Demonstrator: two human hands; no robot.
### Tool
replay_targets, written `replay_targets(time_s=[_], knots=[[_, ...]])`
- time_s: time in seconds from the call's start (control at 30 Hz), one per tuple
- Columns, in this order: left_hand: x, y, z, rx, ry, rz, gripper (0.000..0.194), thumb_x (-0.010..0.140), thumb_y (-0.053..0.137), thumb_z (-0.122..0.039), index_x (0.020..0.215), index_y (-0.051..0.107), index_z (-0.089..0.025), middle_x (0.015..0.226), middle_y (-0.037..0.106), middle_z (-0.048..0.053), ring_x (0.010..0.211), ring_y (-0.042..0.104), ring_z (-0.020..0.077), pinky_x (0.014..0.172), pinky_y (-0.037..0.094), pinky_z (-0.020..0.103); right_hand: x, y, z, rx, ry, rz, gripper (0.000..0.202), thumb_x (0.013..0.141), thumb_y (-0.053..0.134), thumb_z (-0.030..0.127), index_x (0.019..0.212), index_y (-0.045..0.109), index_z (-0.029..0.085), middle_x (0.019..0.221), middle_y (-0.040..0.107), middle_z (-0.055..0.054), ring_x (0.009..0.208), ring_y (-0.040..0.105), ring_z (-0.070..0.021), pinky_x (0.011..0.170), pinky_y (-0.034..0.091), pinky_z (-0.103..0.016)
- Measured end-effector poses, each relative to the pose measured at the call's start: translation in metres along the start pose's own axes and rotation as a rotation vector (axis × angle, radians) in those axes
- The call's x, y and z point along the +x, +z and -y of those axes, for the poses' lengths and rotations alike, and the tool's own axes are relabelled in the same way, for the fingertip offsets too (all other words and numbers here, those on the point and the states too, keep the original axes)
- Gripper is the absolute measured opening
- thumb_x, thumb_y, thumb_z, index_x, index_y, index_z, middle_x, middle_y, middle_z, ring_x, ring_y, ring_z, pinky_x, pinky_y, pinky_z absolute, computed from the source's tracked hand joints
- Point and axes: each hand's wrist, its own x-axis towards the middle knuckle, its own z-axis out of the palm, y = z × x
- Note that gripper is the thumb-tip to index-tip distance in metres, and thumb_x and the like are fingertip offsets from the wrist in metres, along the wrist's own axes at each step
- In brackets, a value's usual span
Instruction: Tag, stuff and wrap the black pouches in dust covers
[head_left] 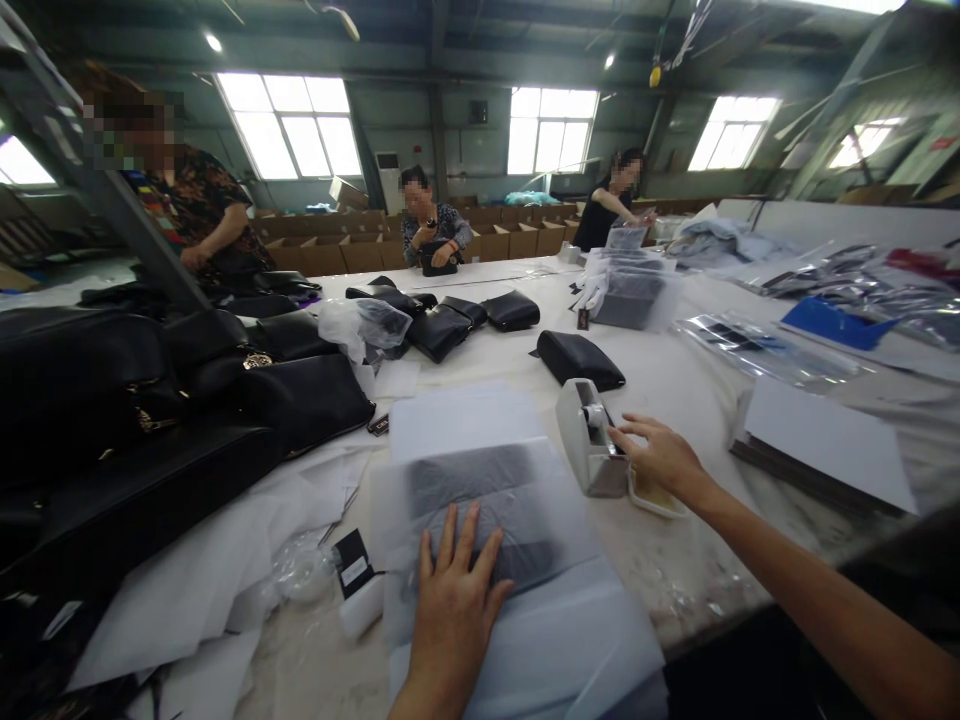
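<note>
My left hand (457,590) lies flat with its fingers spread on a dark, flat item (480,490) covered by thin translucent white paper. More sheets of white paper (540,640) lie beneath it. My right hand (660,455) reaches to the cutter end of a grey-white tape dispenser (581,440), just right of the wrapped item. Its fingertips are drawn together at the cutter; whatever they grip there is too small to make out. A small white dish (660,500) sits partly under that hand.
Black handbags (315,400) are heaped at left, near loose paper (210,560). A single black bag (581,360) lies behind the dispenser. White boards (825,440) are stacked at right. Wrapped bags (630,295) stand farther back. Three people work across the table, before cardboard boxes (330,255).
</note>
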Motion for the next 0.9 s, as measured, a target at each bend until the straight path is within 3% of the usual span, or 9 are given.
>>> replay_targets(time_s=[0.07, 0.17, 0.37, 0.47, 0.63, 0.77, 0.9], knots=[[0.000, -0.001, -0.001, 0.003, -0.003, 0.002, 0.048, 0.086, 0.064, -0.026, 0.133, 0.056, -0.034, 0.154, 0.039, 0.005, 0.141, 0.034, 0.0366, 0.107, 0.035, 0.066, -0.009, 0.003, -0.012, 0.186, 0.134, 0.060, 0.030, 0.075, 0.068, 0.049, 0.071, 0.078, 0.021, 0.124, 0.067, -0.010, 0.121, 0.056, -0.0346, 0.108, 0.035, -0.046], [0.001, -0.003, -0.002, 0.003, -0.005, 0.009, 0.047, 0.087, 0.063, -0.026, 0.133, 0.057, -0.033, 0.154, 0.039, 0.006, 0.141, 0.035, 0.0367, 0.106, 0.036, 0.065, -0.018, 0.012, -0.011, 0.318, 0.176, 0.090, 0.033, 0.076, 0.066, 0.050, 0.076, 0.079, 0.020, 0.128, 0.065, -0.010, 0.116, 0.061, -0.0313, 0.102, 0.044, -0.042], [0.001, -0.002, 0.001, 0.020, 0.024, -0.001, 0.047, 0.087, 0.063, -0.028, 0.133, 0.056, -0.032, 0.154, 0.040, 0.007, 0.140, 0.035, 0.0371, 0.105, 0.038, 0.065, -0.052, 0.006, 0.024, 0.655, 0.213, -0.134, 0.031, 0.068, 0.079, 0.047, 0.082, 0.079, 0.019, 0.140, 0.055, -0.009, 0.122, 0.056, -0.0297, 0.100, 0.047, -0.037], [0.001, -0.002, 0.001, 0.032, 0.032, -0.003, 0.047, 0.088, 0.062, -0.028, 0.134, 0.056, -0.032, 0.154, 0.040, 0.008, 0.140, 0.036, 0.0375, 0.105, 0.037, 0.065, -0.081, 0.004, 0.031, 0.783, 0.297, -0.131, 0.034, 0.068, 0.079, 0.048, 0.089, 0.078, 0.021, 0.125, 0.067, -0.008, 0.115, 0.061, -0.0263, 0.096, 0.050, -0.035], [0.002, -0.004, 0.000, 0.034, 0.022, 0.002, 0.045, 0.087, 0.063, -0.027, 0.132, 0.058, -0.032, 0.152, 0.042, 0.007, 0.139, 0.038, 0.0374, 0.104, 0.039, 0.065, -0.107, 0.024, 0.014, 0.960, 0.521, -0.007, 0.036, 0.066, 0.081, 0.049, 0.085, 0.077, 0.019, 0.090, 0.076, -0.008, 0.085, 0.071, -0.0219, 0.069, 0.059, -0.029], [0.003, -0.006, -0.001, 0.029, 0.018, 0.012, 0.047, 0.086, 0.064, -0.026, 0.132, 0.058, -0.032, 0.153, 0.041, 0.007, 0.139, 0.037, 0.0377, 0.104, 0.039, 0.065, -0.101, 0.043, -0.008, 0.935, 0.534, -0.054, 0.038, 0.056, 0.086, 0.045, 0.079, 0.077, 0.017, 0.077, 0.075, -0.007, 0.065, 0.068, -0.0189, 0.056, 0.057, -0.028], [0.003, -0.008, -0.001, 0.005, 0.002, 0.027, 0.046, 0.086, 0.064, -0.027, 0.132, 0.058, -0.032, 0.152, 0.042, 0.007, 0.139, 0.038, 0.0374, 0.104, 0.039, 0.065, -0.096, 0.039, -0.028, 0.596, 0.415, -0.037, 0.040, 0.066, 0.077, 0.052, 0.087, 0.078, 0.017, 0.075, 0.076, -0.006, 0.057, 0.065, -0.0192, 0.058, 0.056, -0.033]])
